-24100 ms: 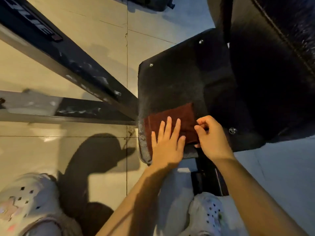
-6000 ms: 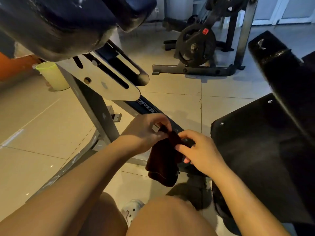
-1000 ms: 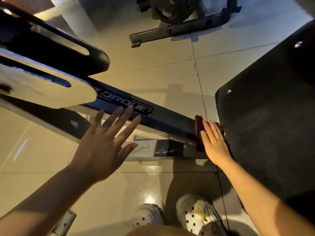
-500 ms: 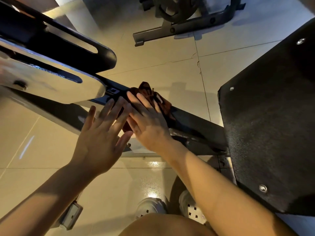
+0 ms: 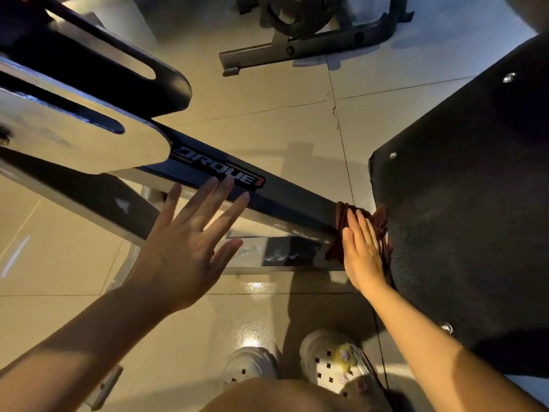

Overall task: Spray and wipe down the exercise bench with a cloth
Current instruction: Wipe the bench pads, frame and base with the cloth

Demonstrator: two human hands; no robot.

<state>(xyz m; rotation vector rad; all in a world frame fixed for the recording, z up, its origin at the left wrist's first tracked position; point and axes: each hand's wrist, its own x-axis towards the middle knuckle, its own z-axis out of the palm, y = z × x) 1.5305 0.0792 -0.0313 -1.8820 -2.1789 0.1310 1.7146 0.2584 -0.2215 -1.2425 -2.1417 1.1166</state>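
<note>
The bench's dark frame bar [image 5: 291, 200] runs diagonally from upper left to the black seat pad [image 5: 463, 221] at the right. A dark red cloth [image 5: 341, 217] is bunched on the bar right where it meets the pad. My right hand [image 5: 362, 251] presses flat on the cloth with straight fingers. My left hand [image 5: 187, 245] is spread open above the bar's lower left stretch, its fingertips near the bar's printed logo. No spray bottle is in view.
A grey slotted bracket [image 5: 74, 135] and a black one [image 5: 98, 66] of the bench overhang the upper left. Another machine's base [image 5: 300, 46] stands on the tiled floor at the top. My white clogs [image 5: 329, 364] are directly below the hands.
My right hand has slid the cloth down the bar from beside the left hand to the seat pad end. The left hand has stayed spread open in about the same place.
</note>
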